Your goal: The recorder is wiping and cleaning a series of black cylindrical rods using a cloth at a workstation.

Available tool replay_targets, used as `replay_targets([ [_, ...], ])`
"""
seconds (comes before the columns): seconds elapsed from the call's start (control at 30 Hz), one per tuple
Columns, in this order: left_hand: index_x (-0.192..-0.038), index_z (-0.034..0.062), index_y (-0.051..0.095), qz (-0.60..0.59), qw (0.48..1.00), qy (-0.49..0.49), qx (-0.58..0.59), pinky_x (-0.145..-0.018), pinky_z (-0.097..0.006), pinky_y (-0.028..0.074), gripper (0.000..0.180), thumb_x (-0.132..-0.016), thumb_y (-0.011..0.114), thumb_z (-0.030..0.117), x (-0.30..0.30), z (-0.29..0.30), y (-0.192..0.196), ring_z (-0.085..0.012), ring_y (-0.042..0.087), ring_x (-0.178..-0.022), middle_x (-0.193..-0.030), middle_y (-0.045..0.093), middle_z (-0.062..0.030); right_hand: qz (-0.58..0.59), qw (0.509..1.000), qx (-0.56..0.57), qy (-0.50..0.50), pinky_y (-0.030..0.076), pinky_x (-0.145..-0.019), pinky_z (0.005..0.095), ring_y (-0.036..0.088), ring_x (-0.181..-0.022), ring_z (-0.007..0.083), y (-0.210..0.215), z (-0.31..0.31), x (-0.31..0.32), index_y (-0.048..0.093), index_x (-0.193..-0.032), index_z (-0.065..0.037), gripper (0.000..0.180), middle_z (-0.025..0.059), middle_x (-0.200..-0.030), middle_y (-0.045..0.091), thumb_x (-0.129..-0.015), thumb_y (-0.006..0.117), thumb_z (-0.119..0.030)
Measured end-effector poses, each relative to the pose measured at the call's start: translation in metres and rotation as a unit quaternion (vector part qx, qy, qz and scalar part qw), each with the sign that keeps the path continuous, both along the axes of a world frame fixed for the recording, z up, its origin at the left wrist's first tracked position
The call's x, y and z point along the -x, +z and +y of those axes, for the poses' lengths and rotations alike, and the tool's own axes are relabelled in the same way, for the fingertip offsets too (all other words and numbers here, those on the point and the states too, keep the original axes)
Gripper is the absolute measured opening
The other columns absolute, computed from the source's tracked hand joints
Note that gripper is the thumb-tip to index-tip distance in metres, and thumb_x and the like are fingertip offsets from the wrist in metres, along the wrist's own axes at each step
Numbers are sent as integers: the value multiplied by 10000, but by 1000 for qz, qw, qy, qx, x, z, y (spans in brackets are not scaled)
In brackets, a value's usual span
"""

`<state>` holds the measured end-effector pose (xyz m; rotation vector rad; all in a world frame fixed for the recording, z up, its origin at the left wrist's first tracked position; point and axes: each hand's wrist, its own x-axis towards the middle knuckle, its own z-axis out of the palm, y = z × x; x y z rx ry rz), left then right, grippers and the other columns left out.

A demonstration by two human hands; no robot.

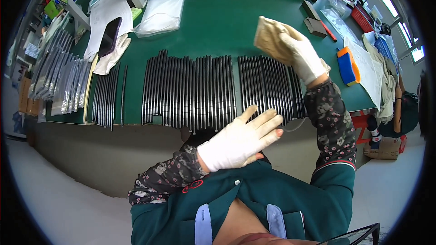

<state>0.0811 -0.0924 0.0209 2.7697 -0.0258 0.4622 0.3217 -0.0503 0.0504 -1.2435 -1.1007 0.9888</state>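
Observation:
My left hand (245, 138), in a white glove with bare skin showing at two fingertips, is spread flat over the near ends of the right-hand group of black rods (263, 84). Its fingers are stretched out and hold nothing. Farther right and higher up, my gloved right hand (303, 56) grips a folded beige cloth (271, 41) above the far ends of that group. A narrow gap separates these rods from a wider row of black rods (188, 93) to the left. Both groups lie side by side, pointing toward me, at the table's near edge.
On the green table (218, 13), more thin rods (105, 95) lie at left beside bagged rods (72, 84). A phone (109, 36), a spare glove (113, 56) and a plastic packet (161, 13) sit behind. At right are a blue-orange block (348, 66) and grey blocks (315, 26).

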Motion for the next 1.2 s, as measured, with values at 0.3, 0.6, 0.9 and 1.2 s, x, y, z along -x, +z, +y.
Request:
replay_targets([
  [0.3,-1278,71,518,74,996,53,14,-1050,-494,338,717,-650,796,276,7,2,-6,-300,416,-1296,-1366,455,-129,-224,972,-53,49,423,-1010,296,555,-1161,216,-7,-66,-24,525,-1280,7,359,120,-1262,582,-966,496,-164],
  [0.6,-1168,38,552,-42,998,37,-40,-981,-416,430,620,-600,754,186,14,-10,-42,-276,541,-1140,-1169,555,-120,-638,684,-210,283,330,-1064,522,442,-1262,396,-33,-47,31,434,-1333,-28,679,227,-1363,443,-851,480,-504],
  [0.9,-1204,16,574,-96,955,97,263,-1022,-409,430,410,-808,563,121,17,-17,-64,-272,542,-1202,-1284,561,-131,-479,762,-239,364,306,-1101,476,433,-1268,366,-27,-53,74,507,-1266,-32,649,192,-1353,466,-748,595,-413],
  [1.2,-1103,35,598,-109,992,59,21,-928,-379,487,320,-785,608,60,16,-7,-54,-263,602,-1087,-1216,593,-112,-555,746,-228,289,290,-1106,483,396,-1299,383,-38,-11,87,434,-1331,16,752,227,-1362,431,-783,636,-458],
])
